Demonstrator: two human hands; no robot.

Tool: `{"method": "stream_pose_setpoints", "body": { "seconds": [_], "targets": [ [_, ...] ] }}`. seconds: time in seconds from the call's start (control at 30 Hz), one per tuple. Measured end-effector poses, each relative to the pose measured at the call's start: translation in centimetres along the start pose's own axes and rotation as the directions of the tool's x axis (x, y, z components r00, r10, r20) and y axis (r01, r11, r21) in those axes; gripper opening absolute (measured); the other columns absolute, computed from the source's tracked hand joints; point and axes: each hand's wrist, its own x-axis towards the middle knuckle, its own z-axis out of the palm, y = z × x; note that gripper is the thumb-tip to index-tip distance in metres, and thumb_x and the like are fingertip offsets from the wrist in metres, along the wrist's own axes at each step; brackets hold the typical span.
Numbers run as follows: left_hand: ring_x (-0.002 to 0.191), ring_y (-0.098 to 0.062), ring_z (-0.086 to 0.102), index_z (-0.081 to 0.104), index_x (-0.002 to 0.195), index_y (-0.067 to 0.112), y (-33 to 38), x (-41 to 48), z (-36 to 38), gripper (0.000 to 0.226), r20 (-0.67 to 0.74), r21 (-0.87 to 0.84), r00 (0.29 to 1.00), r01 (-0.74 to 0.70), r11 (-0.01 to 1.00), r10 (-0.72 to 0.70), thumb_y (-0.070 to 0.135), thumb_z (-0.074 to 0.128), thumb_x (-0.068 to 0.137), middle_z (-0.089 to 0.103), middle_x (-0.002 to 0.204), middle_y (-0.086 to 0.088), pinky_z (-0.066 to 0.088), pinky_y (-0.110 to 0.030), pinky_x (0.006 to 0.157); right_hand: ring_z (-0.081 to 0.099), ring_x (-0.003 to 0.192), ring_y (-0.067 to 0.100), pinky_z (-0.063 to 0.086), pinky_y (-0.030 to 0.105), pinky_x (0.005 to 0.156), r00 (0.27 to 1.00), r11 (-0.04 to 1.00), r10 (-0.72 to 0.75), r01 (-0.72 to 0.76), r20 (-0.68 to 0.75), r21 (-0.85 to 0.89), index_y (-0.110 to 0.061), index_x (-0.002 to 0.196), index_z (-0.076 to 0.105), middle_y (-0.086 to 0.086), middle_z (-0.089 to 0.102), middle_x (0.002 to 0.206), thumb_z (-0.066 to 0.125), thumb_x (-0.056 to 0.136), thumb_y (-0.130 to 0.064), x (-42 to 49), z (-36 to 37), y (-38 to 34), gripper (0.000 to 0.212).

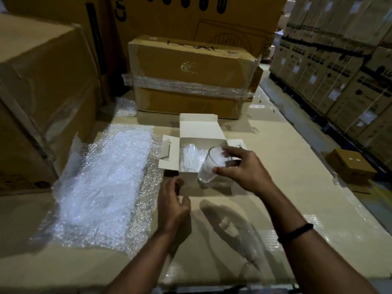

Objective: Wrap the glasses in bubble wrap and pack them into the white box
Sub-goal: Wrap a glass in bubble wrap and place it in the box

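A small white box (pixel 199 129) stands open on the cardboard surface, its lid tipped back. Inside it at the left lies a glass in bubble wrap (pixel 191 159). My right hand (pixel 244 170) grips a clear glass (pixel 210 166), tilted, over the box's front right corner. My left hand (pixel 172 202) hovers just in front of the box with fingers loosely curled, holding nothing. A big sheet of bubble wrap (pixel 104 185) is spread flat to the left of the box.
Large cardboard cartons (pixel 42 92) rise at the left. A taped carton (pixel 191 77) stands behind the white box. A small brown box (pixel 350 166) sits at the right edge. Stacked cartons (pixel 339 71) line the aisle on the right.
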Motion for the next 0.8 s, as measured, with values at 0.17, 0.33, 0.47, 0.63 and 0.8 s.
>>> {"method": "stream_pose_setpoints", "body": {
  "seconds": [0.17, 0.33, 0.47, 0.63, 0.8],
  "targets": [
    [0.119, -0.031, 0.045, 0.043, 0.139, 0.035, 1.4, 0.9, 1.0, 0.072, -0.124, 0.414, 0.978, -0.102, 0.904, 0.168, 0.031, 0.077, 0.077, 0.037, 0.14, -0.008, 0.047, -0.046, 0.095, 0.061, 0.111, 0.018, 0.053, 0.036, 0.094, 0.955, 0.916, -0.26, 0.291, 0.144, -0.276, -0.02, 0.138, 0.051, 0.002, 0.06, 0.132, 0.086, 0.07, -0.019, 6.0, -2.4, 2.7, 0.077],
    [0.118, -0.037, 0.047, 0.05, 0.139, 0.03, 0.9, 1.8, 1.8, 0.064, -0.146, 0.498, 0.985, -0.002, 0.867, 0.086, 0.039, 0.069, 0.079, 0.045, 0.139, -0.015, 0.043, -0.05, 0.097, 0.052, 0.126, 0.029, 0.051, 0.039, 0.094, 0.79, 0.572, -0.345, 0.606, 0.507, -0.553, -0.016, 0.137, 0.051, 0.008, 0.052, 0.142, 0.064, 0.07, 0.01, 10.1, -1.1, 5.7, 0.073],
    [0.116, -0.036, 0.051, 0.05, 0.14, 0.029, 0.7, 1.7, 2.0, 0.064, -0.133, 0.527, 0.988, 0.003, 0.85, 0.079, 0.041, 0.064, 0.079, 0.051, 0.137, -0.013, 0.044, -0.049, 0.095, 0.051, 0.127, 0.027, 0.05, 0.036, 0.093, 0.717, 0.486, -0.277, 0.678, 0.639, -0.551, -0.02, 0.136, 0.054, 0.006, 0.052, 0.143, 0.063, 0.071, 0.012, 11.3, -0.1, 6.5, 0.072],
    [0.12, -0.027, 0.05, 0.043, 0.144, 0.033, 1.0, 1.6, 1.9, 0.066, -0.126, 0.413, 0.99, -0.005, 0.911, 0.062, 0.031, 0.069, 0.083, 0.049, 0.145, -0.003, 0.048, -0.046, 0.096, 0.048, 0.13, 0.018, 0.041, 0.03, 0.101, 0.738, 0.54, -0.131, 0.613, 0.662, -0.576, -0.03, 0.136, 0.055, -0.005, 0.047, 0.147, 0.068, 0.087, -0.025, 11.3, 0.0, 6.0, 0.051],
    [0.122, -0.026, 0.051, 0.044, 0.144, 0.032, 1.3, 1.5, 1.9, 0.065, -0.127, 0.388, 0.99, -0.001, 0.922, 0.055, 0.028, 0.069, 0.084, 0.049, 0.146, -0.002, 0.049, -0.043, 0.097, 0.058, 0.113, 0.026, 0.037, 0.031, 0.096, 0.851, 0.514, -0.178, 0.509, 0.494, -0.691, -0.03, 0.13, 0.06, 0.001, 0.063, 0.13, 0.052, 0.095, -0.045, 10.3, 0.4, 6.8, 0.039]
  ]
}}
